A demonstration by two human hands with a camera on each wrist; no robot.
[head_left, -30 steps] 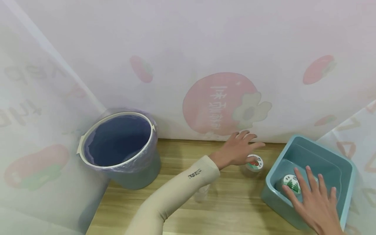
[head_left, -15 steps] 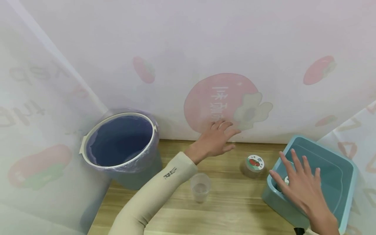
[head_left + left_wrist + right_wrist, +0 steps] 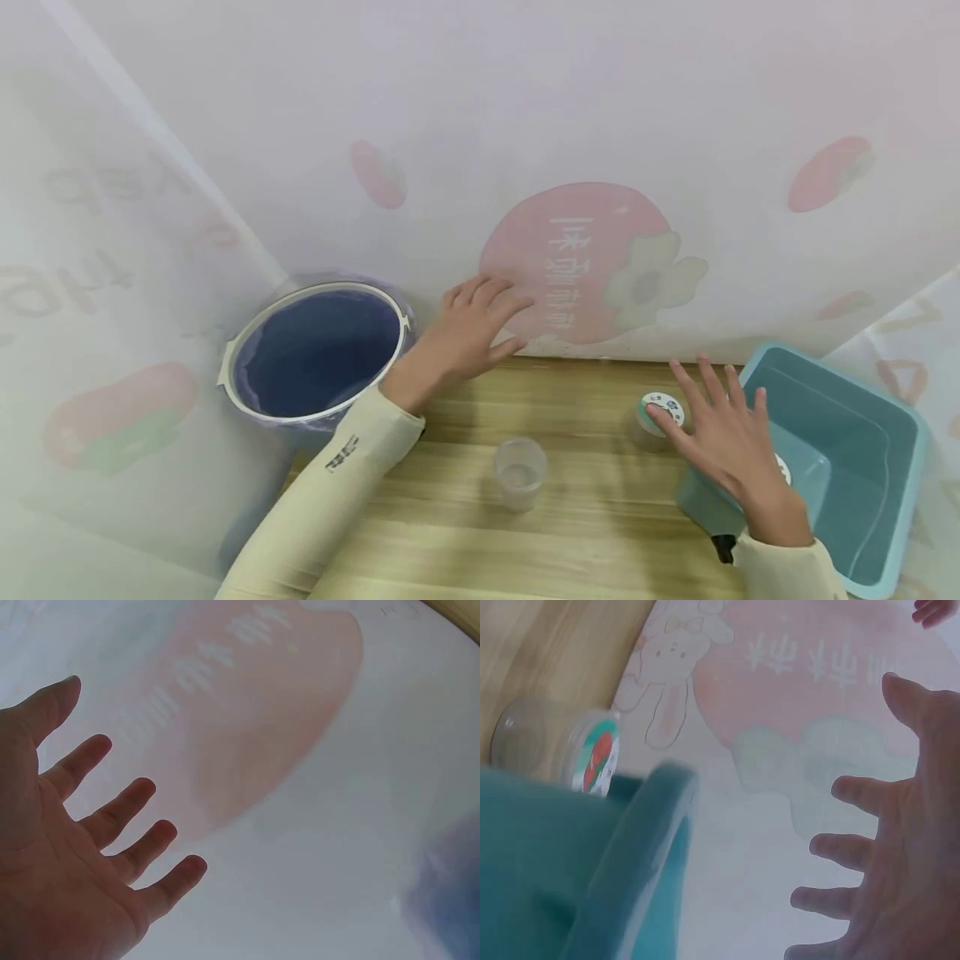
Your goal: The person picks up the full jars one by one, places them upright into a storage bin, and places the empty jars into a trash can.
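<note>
My left hand [image 3: 474,333] hovers before the wall, to the right of the lined bucket [image 3: 408,321], fingers spread and holding nothing. In the left wrist view its palm [image 3: 67,885] is bare. My right hand [image 3: 723,437] is held over the left rim of the teal basin [image 3: 903,467], fingers apart and empty. Its thumb overlaps a clear jar [image 3: 651,433] with a tomato-printed lid in the head view; the right wrist view shows that hand well apart from the jar [image 3: 547,742]. A second lid [image 3: 783,469] inside the basin is mostly hidden behind the right hand.
On the wooden table [image 3: 585,542] a clear plastic cup [image 3: 520,475] stands between the two arms. A printed white sheet [image 3: 637,83] covers the wall behind, and another side sheet [image 3: 97,333] rises at the left.
My left hand has moved left from above the tomato-lid jar toward the bucket, uncovering the cup. My right hand has moved left from over the basin toward that jar.
</note>
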